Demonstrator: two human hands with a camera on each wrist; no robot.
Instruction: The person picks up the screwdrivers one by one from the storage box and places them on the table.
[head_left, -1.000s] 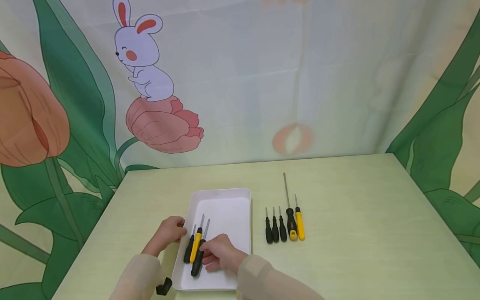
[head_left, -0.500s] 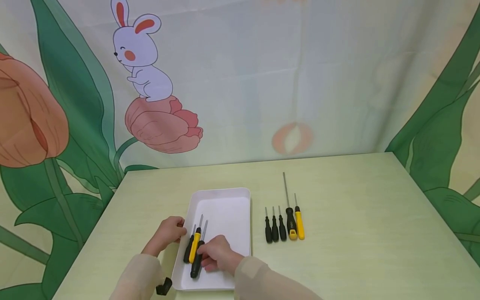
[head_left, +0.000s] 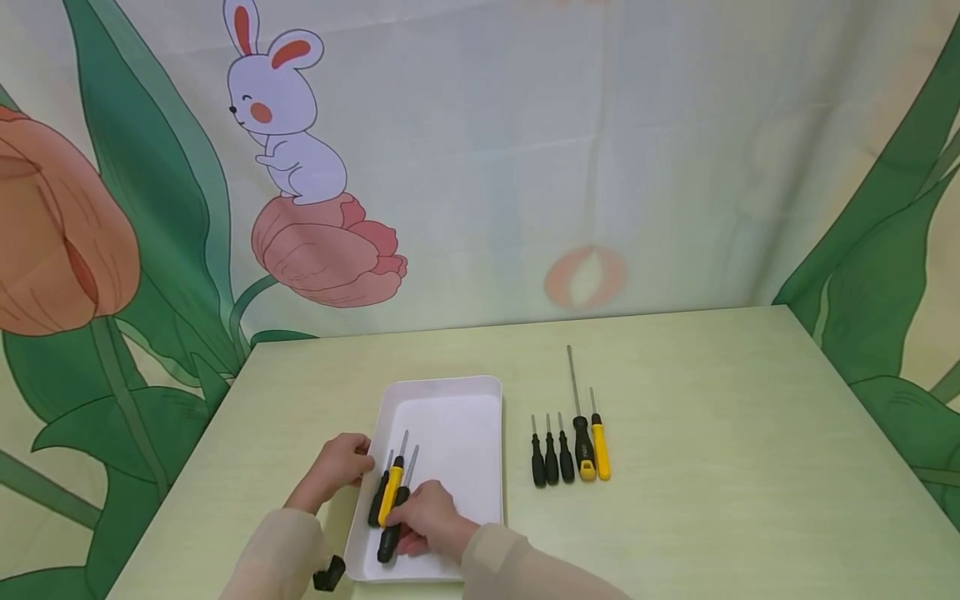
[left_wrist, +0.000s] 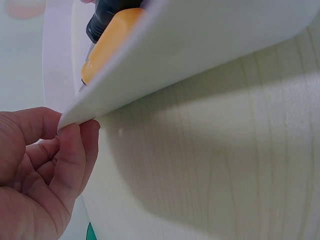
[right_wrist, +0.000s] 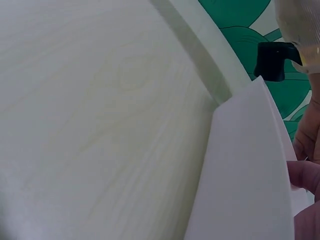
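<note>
In the head view, my left hand (head_left: 341, 462) is at the left side of a white tray (head_left: 457, 425); the left wrist view shows its thumb and fingers pinching the rim. Inside the tray, my right hand (head_left: 429, 518) grips the handle of a black screwdriver (head_left: 387, 546). Left of that lie a yellow-handled screwdriver (head_left: 391, 495) and a smaller black screwdriver (head_left: 377, 505), side by side with tips pointing away. The right wrist view catches only part of the right hand (right_wrist: 306, 177) behind the tray wall (right_wrist: 245, 170); the gripped screwdriver is hidden there.
Right of the tray, a row of screwdrivers lies on the pale table (head_left: 712, 467): several black ones, including a long black one (head_left: 582, 446) with a yellow end, and a yellow-handled one (head_left: 600, 450). A printed curtain (head_left: 480, 167) hangs behind the table.
My right hand has shifted slightly left and toward the tray's near end, drawing the black screwdriver with it. The left hand has stayed on the rim.
</note>
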